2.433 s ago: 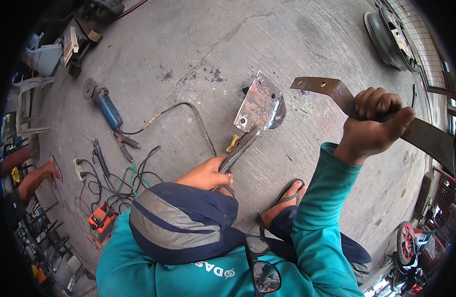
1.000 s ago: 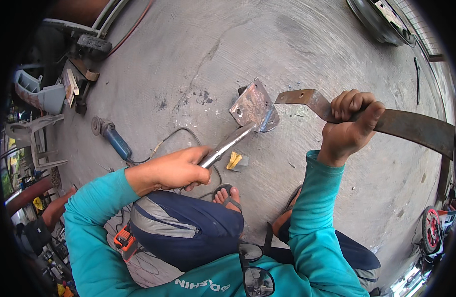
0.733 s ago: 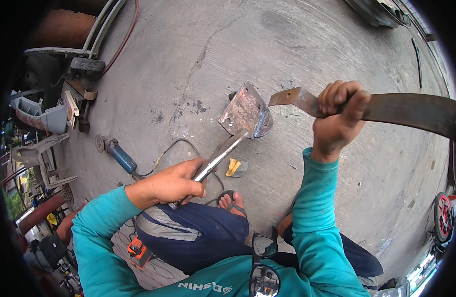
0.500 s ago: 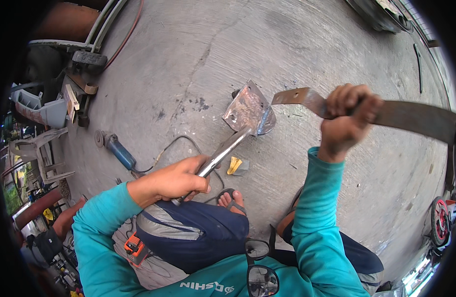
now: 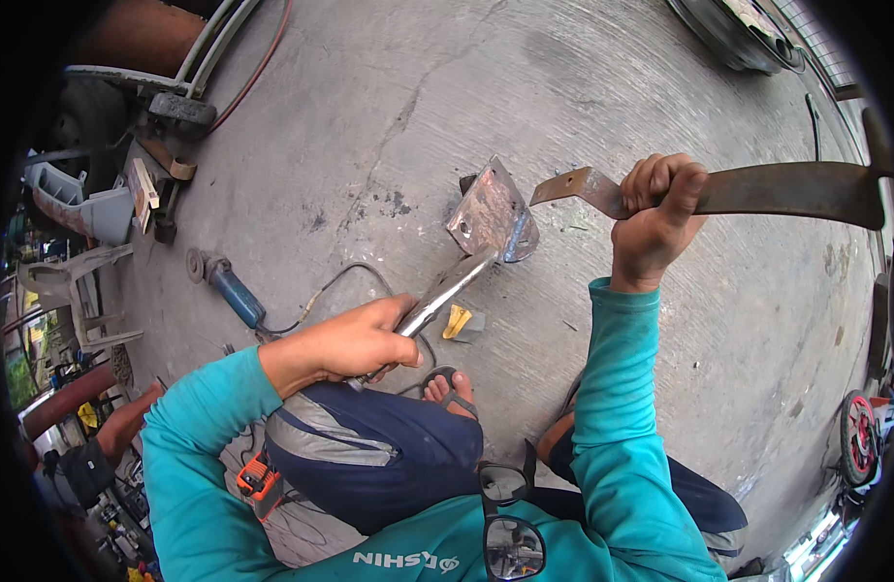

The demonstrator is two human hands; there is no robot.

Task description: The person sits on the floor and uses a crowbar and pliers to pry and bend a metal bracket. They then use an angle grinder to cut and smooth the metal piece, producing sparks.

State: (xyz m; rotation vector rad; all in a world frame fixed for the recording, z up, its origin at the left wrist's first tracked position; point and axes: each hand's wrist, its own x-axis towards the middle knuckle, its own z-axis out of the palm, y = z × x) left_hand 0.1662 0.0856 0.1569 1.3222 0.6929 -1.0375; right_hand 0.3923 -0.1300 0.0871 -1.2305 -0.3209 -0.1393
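My left hand (image 5: 355, 339) is closed around the lower part of a shiny metal rod (image 5: 449, 284) that slants up and away from my knee. At its far end the rod meets a rusty metal plate bracket (image 5: 486, 215) with a hole and a bluish seam, low over the concrete. On the right, my right hand (image 5: 657, 215) is wrapped around a rusty bent flat metal bar (image 5: 782, 188). The bar's stepped, drilled end points left beside the bracket. Its wide other end reaches right to a dark crosspiece.
A blue angle grinder (image 5: 236, 297) lies on the concrete to the left, its cord curving toward my feet. Close by my foot sits a small yellow piece (image 5: 457, 321). An orange machine (image 5: 260, 482) is beside my left knee; a wheel rim (image 5: 728, 37) lies far right.
My right hand has moved slightly left with the flat bar, whose wide end has risen in the picture. My left hand and the rod have shifted only a little.
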